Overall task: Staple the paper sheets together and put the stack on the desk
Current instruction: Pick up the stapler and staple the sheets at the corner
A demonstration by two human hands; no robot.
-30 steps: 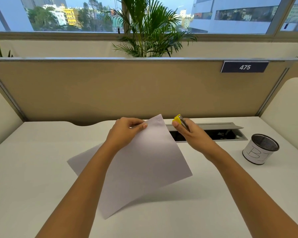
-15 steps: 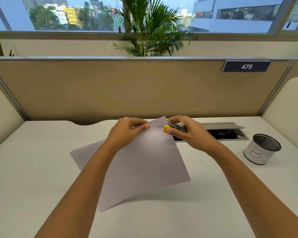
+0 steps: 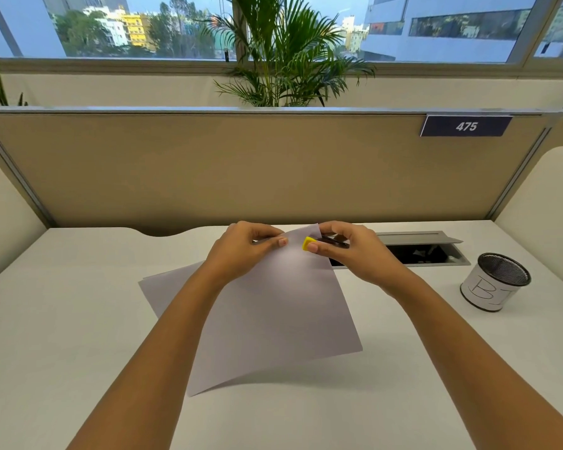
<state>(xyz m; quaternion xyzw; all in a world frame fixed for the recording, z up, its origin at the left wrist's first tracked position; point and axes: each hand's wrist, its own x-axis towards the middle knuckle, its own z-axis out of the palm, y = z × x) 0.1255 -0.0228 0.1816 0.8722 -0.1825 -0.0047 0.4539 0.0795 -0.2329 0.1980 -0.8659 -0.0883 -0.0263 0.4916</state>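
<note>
Right grip [image 3: 351, 251] clamps a yellow stapler [image 3: 307, 242] at the top corner of the paper sheets [image 3: 273, 319], pinched by the left grip [image 3: 241, 251] and tilted above the desk [image 3: 62, 352]; stapling seems underway, needing a firm squeeze next.

Two markings are legible.

1. White numerals "475" stand on a dark blue nameplate [image 3: 466, 126]. It is fixed at the top edge of the beige partition [image 3: 241, 164], at the far right of the scene.
2. Hand-drawn outline characters stand on the white band around the black mesh cup [image 3: 494, 282], which sits on the desk [image 3: 62, 319] at the right. They read "B", then an upright stroke. Whether that stroke is "I" or "1" cannot be settled.
</note>
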